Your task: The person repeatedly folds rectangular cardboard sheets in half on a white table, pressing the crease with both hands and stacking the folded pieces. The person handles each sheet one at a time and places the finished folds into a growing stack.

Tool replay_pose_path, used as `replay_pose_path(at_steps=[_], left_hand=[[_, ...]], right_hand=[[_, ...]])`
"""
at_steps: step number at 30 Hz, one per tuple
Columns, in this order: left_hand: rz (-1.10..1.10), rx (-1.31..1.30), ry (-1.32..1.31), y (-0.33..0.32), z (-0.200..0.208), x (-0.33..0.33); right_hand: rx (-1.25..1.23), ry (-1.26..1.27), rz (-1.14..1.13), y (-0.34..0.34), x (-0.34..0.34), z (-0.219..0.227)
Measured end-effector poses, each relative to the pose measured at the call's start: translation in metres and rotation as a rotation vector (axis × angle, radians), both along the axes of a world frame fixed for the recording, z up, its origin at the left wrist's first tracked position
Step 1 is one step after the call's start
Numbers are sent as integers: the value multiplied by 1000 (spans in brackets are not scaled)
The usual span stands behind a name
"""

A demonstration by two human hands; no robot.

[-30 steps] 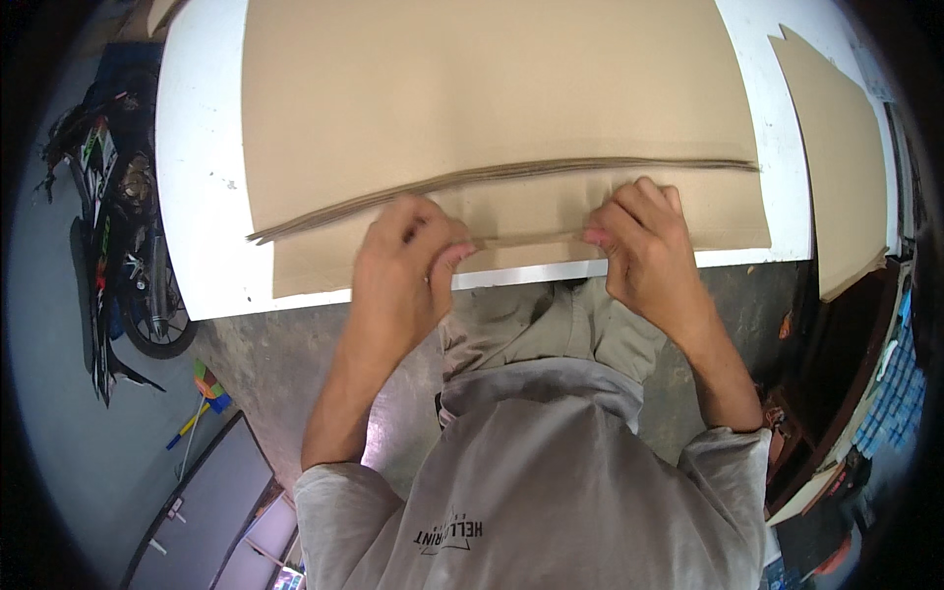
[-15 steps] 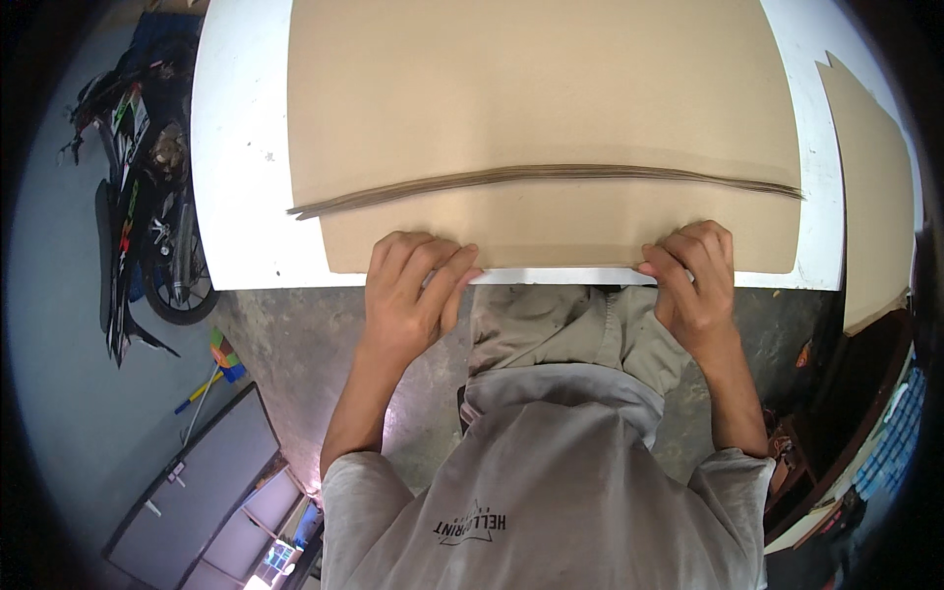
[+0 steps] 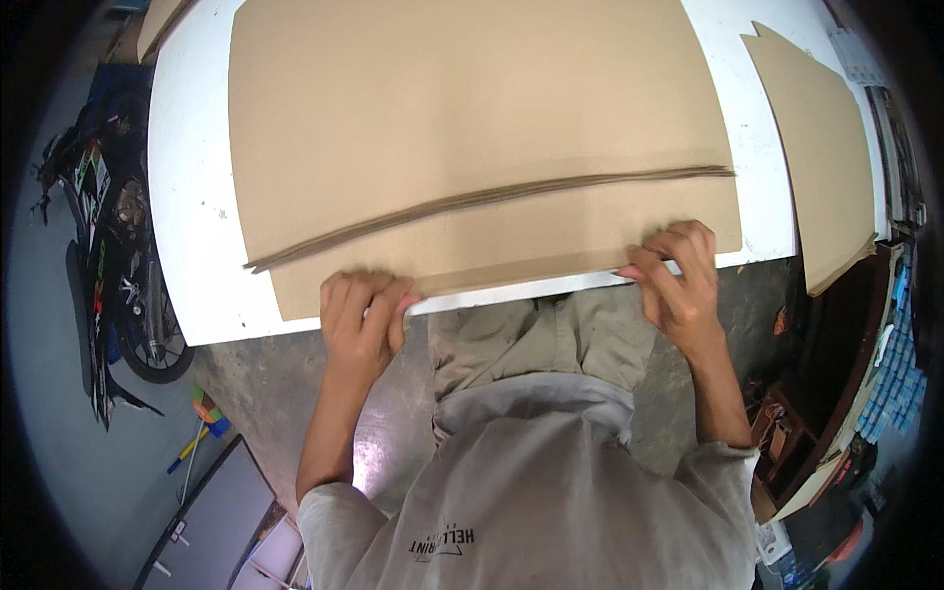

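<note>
A large brown paperboard sheet [image 3: 511, 241] lies on the white table [image 3: 187, 216], its near strip reaching close to the table's front edge. On top of it rests a stack of similar brown sheets [image 3: 472, 108], whose layered near edges form a dark, curved line. My left hand [image 3: 360, 313] is closed on the lower sheet's near edge at left, fingers above and thumb low. Farther right, my right hand [image 3: 680, 280] pinches the same edge between thumb and fingers. A narrow darker band runs along that edge between my hands.
More brown sheets [image 3: 821, 157] lie at the table's right side, and another brown piece [image 3: 157, 25] shows at the far left corner. A motorcycle [image 3: 123, 246] stands left of the table. Dark wooden shelving [image 3: 836, 393] is at right, and a grey-panelled cabinet [image 3: 211, 511] at lower left.
The whole view has shifted and tilted, so the table edge now slants up to the right. Both hands keep hold of the sheet's edge, and a slightly wider white strip shows between them.
</note>
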State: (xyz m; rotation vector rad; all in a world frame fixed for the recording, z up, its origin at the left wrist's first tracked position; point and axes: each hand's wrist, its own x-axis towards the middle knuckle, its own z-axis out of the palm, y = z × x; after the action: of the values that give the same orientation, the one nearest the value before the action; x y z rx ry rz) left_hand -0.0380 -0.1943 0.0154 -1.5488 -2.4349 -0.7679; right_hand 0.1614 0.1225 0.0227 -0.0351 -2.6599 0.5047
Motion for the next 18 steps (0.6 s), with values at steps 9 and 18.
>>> replay_pose_path(at_steps=[9, 18], left_hand=[[32, -67, 159, -37, -3, -8], [47, -196, -41, -20, 12, -30]], right_hand=[[72, 108, -2, 14, 18, -32], [1, -187, 34, 30, -9, 1]])
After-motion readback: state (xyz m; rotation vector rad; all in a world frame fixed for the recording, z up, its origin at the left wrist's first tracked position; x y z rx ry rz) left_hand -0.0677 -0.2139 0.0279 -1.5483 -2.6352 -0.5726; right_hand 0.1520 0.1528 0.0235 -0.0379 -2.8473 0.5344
